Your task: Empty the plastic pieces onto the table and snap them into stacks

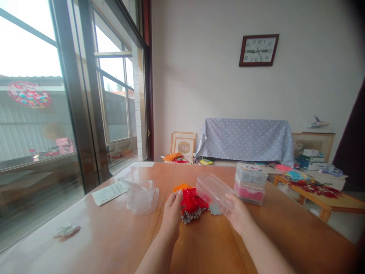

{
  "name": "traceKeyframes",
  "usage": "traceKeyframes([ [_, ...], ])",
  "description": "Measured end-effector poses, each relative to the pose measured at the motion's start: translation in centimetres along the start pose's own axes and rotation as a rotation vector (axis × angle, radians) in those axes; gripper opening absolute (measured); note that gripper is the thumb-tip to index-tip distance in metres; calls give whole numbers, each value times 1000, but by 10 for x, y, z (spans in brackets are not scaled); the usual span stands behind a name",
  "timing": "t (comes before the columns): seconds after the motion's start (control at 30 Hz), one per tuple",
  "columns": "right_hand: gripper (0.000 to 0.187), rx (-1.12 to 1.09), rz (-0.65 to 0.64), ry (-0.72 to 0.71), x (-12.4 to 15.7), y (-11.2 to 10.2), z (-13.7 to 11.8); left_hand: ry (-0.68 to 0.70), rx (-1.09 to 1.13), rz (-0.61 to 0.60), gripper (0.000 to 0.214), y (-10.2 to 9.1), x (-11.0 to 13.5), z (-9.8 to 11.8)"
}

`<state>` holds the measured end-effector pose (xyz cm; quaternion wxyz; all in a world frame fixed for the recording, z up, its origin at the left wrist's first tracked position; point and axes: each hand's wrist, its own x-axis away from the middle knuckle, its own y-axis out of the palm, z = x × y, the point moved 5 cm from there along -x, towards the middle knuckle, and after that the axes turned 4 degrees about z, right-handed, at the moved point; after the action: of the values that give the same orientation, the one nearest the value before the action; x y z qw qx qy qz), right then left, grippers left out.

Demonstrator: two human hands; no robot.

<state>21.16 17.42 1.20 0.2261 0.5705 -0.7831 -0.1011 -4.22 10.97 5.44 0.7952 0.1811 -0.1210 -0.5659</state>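
On the bench (199,251), a small blurred bundle (67,231) is lying at the far left, with pale papers (108,194) resting beyond it. Clear plastic trays (142,198) are overlapping beside the papers. Next, the left hand (171,211) is bending its fingers at the edge of a red pile (191,201); whether it is gripping any of it, I cannot tell. Orange pieces (181,187) are lying behind the red, grey toothed pieces (191,217) in front. The right hand (238,213) is grasping a clear container (215,190), tilting it near the pile. Stacked boxes (250,184) are standing farther right.
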Motion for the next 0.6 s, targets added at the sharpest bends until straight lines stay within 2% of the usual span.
traceKeyframes([
  [0.1,33,-9,126,-60,-17,-7,-2,0,7,109,50,-13,-9,-2],
  [0.23,34,36,208,-92,-39,-4,1,9,-23,173,48,-22,-16,-5],
  [0.6,43,178,230,-173,-103,15,-1,22,-43,176,41,-22,-17,-3],
])
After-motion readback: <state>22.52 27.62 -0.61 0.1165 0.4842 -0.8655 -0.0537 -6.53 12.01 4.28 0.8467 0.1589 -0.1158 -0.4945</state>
